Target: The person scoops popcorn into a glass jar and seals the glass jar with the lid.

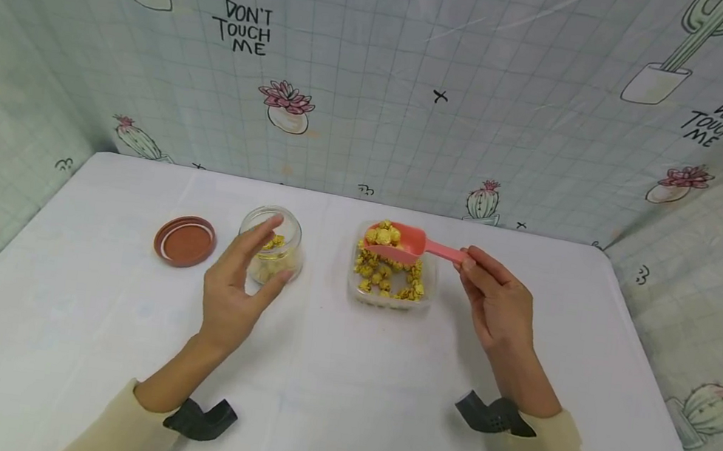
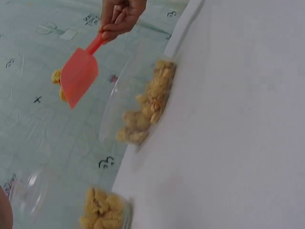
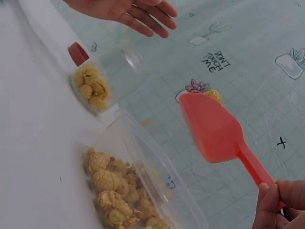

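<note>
My right hand point(image 1: 502, 301) pinches the handle of a pink scoop point(image 1: 414, 245) between thumb and fingers. Several pieces of yellow popcorn point(image 1: 383, 234) lie in the scoop, which is raised over a clear plastic box point(image 1: 389, 302). More popcorn point(image 3: 119, 191) covers the bottom of that box. To the left stands a clear glass jar point(image 1: 272, 214), partly filled with popcorn point(image 2: 102, 210). My left hand point(image 1: 236, 289) is spread around the near side of the jar, thumb and fingers apart, overlapping it in the head view.
A reddish-brown lid point(image 1: 185, 241) lies on the white table point(image 1: 328, 400) to the left of the jar. Behind the table hangs a pale green printed cloth point(image 1: 376, 93). Both wrists carry black camera mounts point(image 1: 202, 419).
</note>
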`<state>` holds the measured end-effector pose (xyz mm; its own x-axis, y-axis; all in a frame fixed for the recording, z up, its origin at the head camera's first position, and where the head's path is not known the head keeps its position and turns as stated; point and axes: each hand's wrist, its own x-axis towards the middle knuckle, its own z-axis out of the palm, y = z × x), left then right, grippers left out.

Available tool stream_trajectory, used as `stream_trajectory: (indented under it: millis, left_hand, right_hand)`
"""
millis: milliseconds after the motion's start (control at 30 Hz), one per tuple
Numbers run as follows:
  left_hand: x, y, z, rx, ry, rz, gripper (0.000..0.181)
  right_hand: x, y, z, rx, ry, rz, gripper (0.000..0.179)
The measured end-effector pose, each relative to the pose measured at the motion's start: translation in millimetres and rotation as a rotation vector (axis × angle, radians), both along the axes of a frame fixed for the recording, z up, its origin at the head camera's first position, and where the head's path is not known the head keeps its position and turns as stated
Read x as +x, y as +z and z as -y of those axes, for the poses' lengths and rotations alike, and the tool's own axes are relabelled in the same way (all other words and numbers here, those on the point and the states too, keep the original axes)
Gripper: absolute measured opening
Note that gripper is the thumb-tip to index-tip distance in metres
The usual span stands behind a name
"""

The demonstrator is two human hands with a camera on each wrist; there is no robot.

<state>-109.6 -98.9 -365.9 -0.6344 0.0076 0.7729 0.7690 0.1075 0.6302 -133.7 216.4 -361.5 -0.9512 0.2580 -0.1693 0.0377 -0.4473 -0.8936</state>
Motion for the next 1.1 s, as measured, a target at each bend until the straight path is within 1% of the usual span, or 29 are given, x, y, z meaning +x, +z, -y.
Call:
stream_trajectory:
  millis: [33, 100, 167, 233, 333, 433, 567, 733, 800, 867, 967, 1100]
  left_hand:
    - [-0.5, 2.4, 4.5, -0.018, 0.035, 0.004, 0.055]
    - [-3.0, 3.5, 13.4, -0.061, 0.096, 0.036, 0.06]
    - [-6.4, 2.5, 21.6, -0.104, 0.138, 0.091, 0.067]
    - [-10.1, -0.6, 29.3, -0.147, 0.158, 0.174, 0.076]
    - [-15.9, -7.5, 38.2, -0.154, 0.14, 0.305, 0.09]
    - [-20.8, -15.7, 43.4, -0.151, 0.11, 0.415, 0.097]
    - [-24.3, -24.6, 44.9, -0.165, 0.09, 0.514, 0.1]
    - [-24.4, -29.7, 43.2, -0.188, 0.083, 0.619, 0.098]
    - [-23.8, -30.5, 42.1, -0.199, 0.084, 0.651, 0.096]
    - [-23.6, -31.1, 41.0, -0.207, 0.091, 0.664, 0.093]
    - [-23.8, -32.4, 40.1, -0.2, 0.098, 0.657, 0.089]
    - [-24.7, -34.1, 40.5, -0.19, 0.103, 0.647, 0.085]
  right_hand:
    - [-0.5, 1.6, 2, -0.005, 0.003, -0.001, 0.036]
    - [-1.2, 4.4, 5, -0.013, 0.005, 0.0, 0.036]
    - [-1.3, 6.8, 9, -0.015, 0.006, 0.001, 0.034]
    - [-1.5, 9.0, 12, -0.02, 0.009, 0.0, 0.032]
    - [-2.7, 12.1, 17, -0.03, 0.02, -0.005, 0.031]
    - [-4.9, 14.1, 23, -0.033, 0.036, -0.009, 0.034]
    - [-8.2, 16.2, 33, -0.032, 0.057, -0.017, 0.035]
    - [-11.4, 17.5, 46, -0.023, 0.084, -0.031, 0.03]
    - [-12.6, 17.3, 49, -0.016, 0.095, -0.03, 0.031]
    - [-13.7, 17.0, 53, -0.005, 0.105, -0.024, 0.034]
    - [-15.6, 16.8, 59, 0.023, 0.119, -0.014, 0.037]
    - [-19.4, 17.4, 69, 0.061, 0.135, -0.004, 0.035]
